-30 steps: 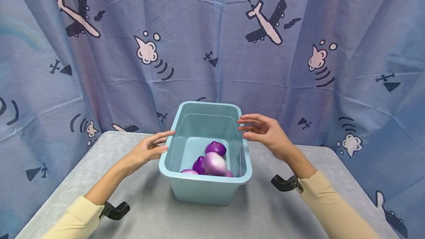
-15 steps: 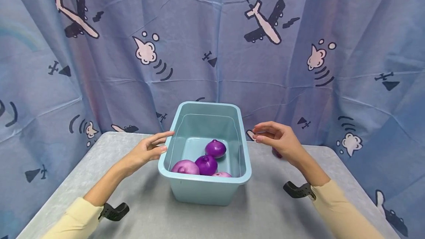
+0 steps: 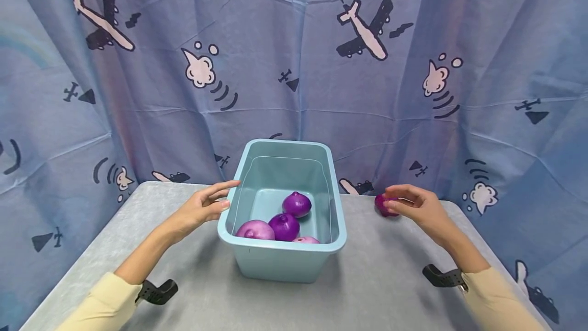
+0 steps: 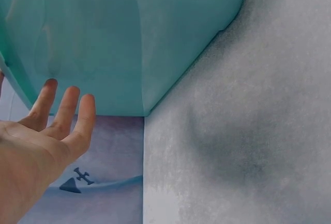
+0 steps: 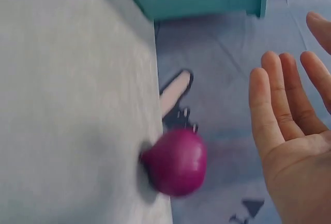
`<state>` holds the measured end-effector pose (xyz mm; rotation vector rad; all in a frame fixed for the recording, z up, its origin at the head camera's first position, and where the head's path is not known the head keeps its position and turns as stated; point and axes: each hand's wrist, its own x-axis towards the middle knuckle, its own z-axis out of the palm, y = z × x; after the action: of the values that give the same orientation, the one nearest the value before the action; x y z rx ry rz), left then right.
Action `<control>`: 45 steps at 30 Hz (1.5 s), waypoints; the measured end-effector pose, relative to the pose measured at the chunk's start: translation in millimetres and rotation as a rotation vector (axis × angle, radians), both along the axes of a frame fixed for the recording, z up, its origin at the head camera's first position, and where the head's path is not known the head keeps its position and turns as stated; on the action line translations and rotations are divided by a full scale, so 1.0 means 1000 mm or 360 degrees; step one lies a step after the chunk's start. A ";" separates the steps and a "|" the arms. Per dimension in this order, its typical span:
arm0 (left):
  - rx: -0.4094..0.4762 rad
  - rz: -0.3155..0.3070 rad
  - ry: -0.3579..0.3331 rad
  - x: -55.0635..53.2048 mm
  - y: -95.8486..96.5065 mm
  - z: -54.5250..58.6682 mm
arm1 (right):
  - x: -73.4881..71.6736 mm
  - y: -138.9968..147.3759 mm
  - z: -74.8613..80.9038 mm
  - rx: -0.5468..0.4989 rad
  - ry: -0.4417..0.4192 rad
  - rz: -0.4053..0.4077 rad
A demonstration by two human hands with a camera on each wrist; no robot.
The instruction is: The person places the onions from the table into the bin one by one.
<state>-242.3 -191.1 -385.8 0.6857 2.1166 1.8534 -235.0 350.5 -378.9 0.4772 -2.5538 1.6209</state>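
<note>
A light blue plastic bin (image 3: 275,264) stands on the grey table. Inside it lie two dark purple onions (image 3: 296,204), a paler onion (image 3: 255,230) and part of another pale onion (image 3: 306,239), mostly hidden behind the front rim. My left hand (image 3: 195,213) is at the bin's left rim, fingers loosely extended, fingertips at the edge. Beyond the bin's right side, a magenta onion (image 5: 178,163) sits near the table's back edge. My right hand (image 3: 424,211) is just beside that onion, fingers relaxed with nothing held; the right wrist view shows a gap between them.
The grey table (image 3: 367,290) ends at a blue curtain (image 3: 257,65) printed with airplanes, which hangs behind and along both sides. A black strap mount sits on each wrist, below yellow sleeves (image 3: 105,295).
My right hand has moved from the bin's right rim rightward to the magenta onion. A large pale onion in the bin has settled leftward, off the pile. My left hand has stayed put.
</note>
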 end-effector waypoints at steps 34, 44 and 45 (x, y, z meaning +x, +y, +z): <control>-0.0008 0.0012 -0.0011 0.002 0.001 0.001 | -0.028 0.063 -0.062 0.0215 -0.0282 -0.0215; 0.0015 -0.0002 -0.0022 0.001 0.001 0.000 | -0.042 0.053 -0.069 0.0186 -0.0308 -0.0198; 0.0017 -0.0002 -0.0024 0.001 0.001 0.000 | -0.043 0.052 -0.070 0.0179 -0.0306 -0.0195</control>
<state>-241.6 -189.8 -386.2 0.6731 2.0979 1.8643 -278.2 402.5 -448.6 0.1747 -2.7619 1.5577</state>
